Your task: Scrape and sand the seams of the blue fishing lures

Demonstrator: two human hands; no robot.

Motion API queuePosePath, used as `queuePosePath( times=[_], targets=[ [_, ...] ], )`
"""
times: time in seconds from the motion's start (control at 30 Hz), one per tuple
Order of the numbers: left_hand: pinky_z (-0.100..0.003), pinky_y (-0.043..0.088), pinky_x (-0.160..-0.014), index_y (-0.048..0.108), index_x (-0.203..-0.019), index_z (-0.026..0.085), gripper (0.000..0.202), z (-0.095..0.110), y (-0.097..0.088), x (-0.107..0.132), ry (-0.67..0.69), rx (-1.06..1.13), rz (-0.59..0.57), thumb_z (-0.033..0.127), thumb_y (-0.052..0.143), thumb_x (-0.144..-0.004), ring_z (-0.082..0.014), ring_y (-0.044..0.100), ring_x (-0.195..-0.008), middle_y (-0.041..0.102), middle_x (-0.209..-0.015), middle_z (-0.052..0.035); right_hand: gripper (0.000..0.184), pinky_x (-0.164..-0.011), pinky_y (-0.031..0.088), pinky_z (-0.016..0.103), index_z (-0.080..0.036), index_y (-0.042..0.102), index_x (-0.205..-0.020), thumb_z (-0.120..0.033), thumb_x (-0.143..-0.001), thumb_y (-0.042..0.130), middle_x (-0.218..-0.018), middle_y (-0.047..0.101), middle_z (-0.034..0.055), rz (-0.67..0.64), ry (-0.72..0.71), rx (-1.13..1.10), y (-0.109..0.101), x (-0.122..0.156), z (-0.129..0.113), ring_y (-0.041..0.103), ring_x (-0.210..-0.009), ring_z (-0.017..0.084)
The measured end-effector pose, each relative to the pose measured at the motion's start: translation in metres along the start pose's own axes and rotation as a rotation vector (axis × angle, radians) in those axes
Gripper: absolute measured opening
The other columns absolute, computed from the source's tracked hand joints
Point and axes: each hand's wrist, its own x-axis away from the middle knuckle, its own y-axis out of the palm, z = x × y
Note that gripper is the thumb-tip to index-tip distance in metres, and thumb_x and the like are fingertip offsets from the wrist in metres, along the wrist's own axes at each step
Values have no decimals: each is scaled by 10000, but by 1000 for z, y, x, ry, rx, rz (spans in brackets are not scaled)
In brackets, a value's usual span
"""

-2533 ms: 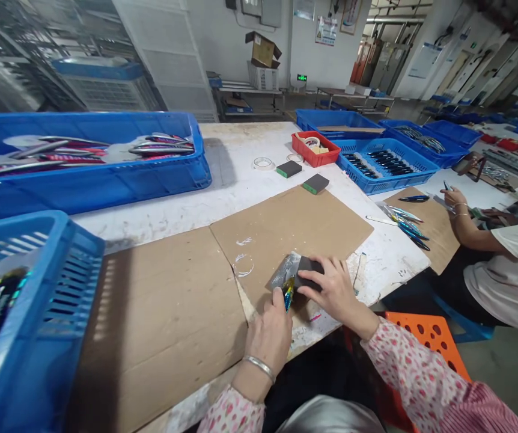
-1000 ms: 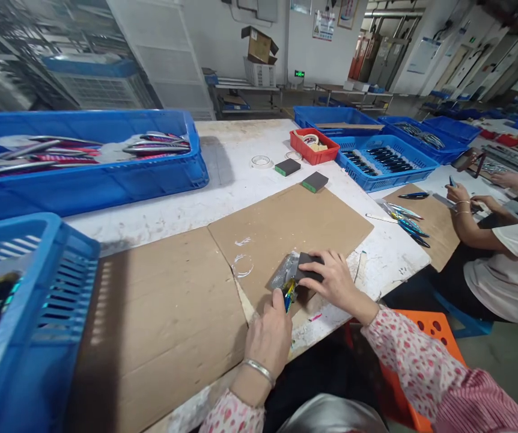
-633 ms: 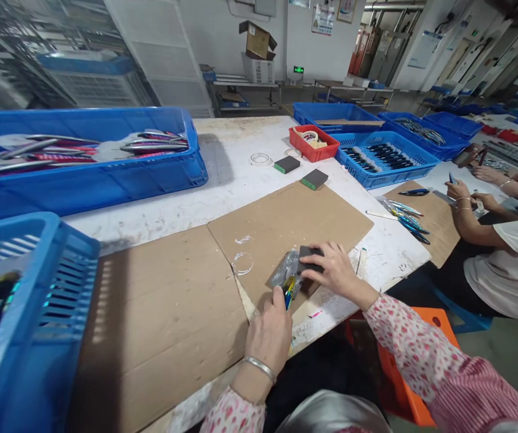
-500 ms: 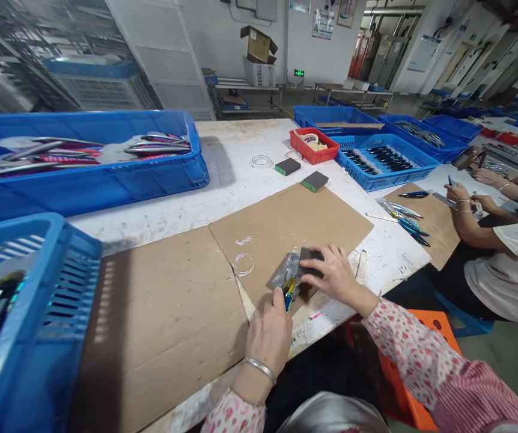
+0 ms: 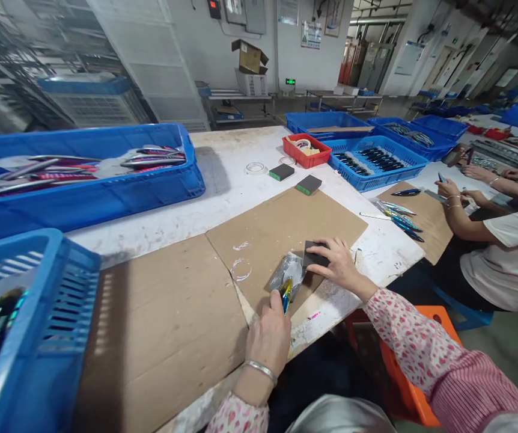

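Observation:
My left hand (image 5: 268, 337) is closed around a slim fishing lure (image 5: 286, 294), yellow and blue, whose tip points away from me. My fingers hide much of its body. Just beyond it, a crumpled grey, see-through plastic piece (image 5: 280, 272) lies on the cardboard (image 5: 304, 219). In my right hand (image 5: 342, 264) is a dark sanding block (image 5: 312, 255), gripped from above with the fingers laid over it. A small gap separates the block from the lure.
Two green-sided sanding blocks (image 5: 308, 184) lie farther back, near a tape roll (image 5: 256, 168) and a red basket (image 5: 307, 157). Blue crates (image 5: 196, 174) with lures stand left, and another blue crate (image 5: 376, 174) stands right. A co-worker's hands (image 5: 450, 192) work at the right.
My right hand has drawn the sanding block slightly away from the lure, up and to the right. My left hand keeps its hold. The whole view has shifted a little.

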Motion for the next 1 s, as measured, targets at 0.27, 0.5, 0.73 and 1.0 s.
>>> queuePosePath(
  times=[0.27, 0.5, 0.73, 1.0],
  targets=[
    [-288, 476, -611, 395, -1316, 137, 390, -6, -7, -3, 36, -44, -65, 254, 389, -944, -228, 701, -817, 672, -988, -114, 515, -919, 395, 374, -263, 684, -1116, -591, -723, 734, -1240, 587, 83, -231, -281, -257, -6, 5, -10, 521, -1080, 232],
    [-283, 476, -628, 408, -1303, 173, 368, -16, -5, -9, 80, -2, -77, 297, 363, -959, -218, 697, -823, 674, -991, -101, 469, -925, 386, 374, -251, 685, -1106, -556, -753, 730, -1234, 592, 86, -247, -304, -238, -12, 7, 0, 519, -1088, 225],
    [-312, 486, -647, 397, -1319, 140, 397, -16, -5, -8, 95, -12, -85, 304, 344, -961, -247, 695, -829, 678, -980, -110, 497, -910, 380, 392, -242, 695, -1086, -619, -762, 685, -1212, 608, 101, -260, -425, -327, -14, 9, 4, 523, -1066, 241],
    [-307, 475, -676, 382, -1305, 160, 376, -18, -16, -8, 87, 16, -144, 312, 359, -962, -248, 692, -876, 683, -1015, -106, 461, -950, 394, 402, -234, 706, -1051, -589, -757, 709, -1170, 635, 97, -428, -492, -508, -14, 9, 0, 542, -1089, 242]
  ],
)
